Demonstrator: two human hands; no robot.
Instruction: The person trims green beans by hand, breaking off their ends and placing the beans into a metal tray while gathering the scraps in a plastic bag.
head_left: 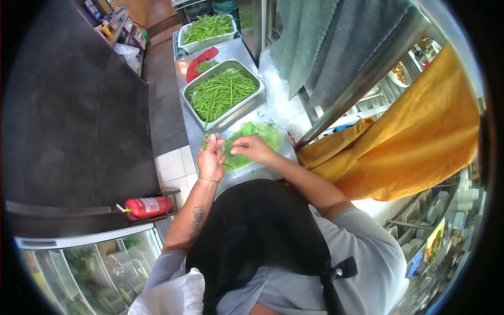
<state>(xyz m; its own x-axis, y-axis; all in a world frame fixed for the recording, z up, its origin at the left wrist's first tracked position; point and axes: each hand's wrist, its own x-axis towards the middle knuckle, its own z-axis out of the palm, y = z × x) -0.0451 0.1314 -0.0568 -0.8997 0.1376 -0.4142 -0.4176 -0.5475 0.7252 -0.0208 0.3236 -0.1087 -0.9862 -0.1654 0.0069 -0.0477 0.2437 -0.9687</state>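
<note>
My left hand [211,158] is closed around a few green beans [205,143], whose ends stick out past the fingers. Close beside it, my right hand [255,149] is closed in a pinch, its fingertips near the beans; what lies between them is too small to make out. Under both hands a thin, light green plastic bag [266,134] lies on the metal table [236,181]. Just beyond the hands stands a deep steel pan [227,124] heaped with long green beans [223,94].
Farther back on the table are a red cloth [202,62] and a white basket [210,44] full of cut green beans. Grey towels [336,47] and a yellow cloth [404,136] hang at right. A fire extinguisher [148,207] is at lower left, near a glass-fronted fridge [100,268].
</note>
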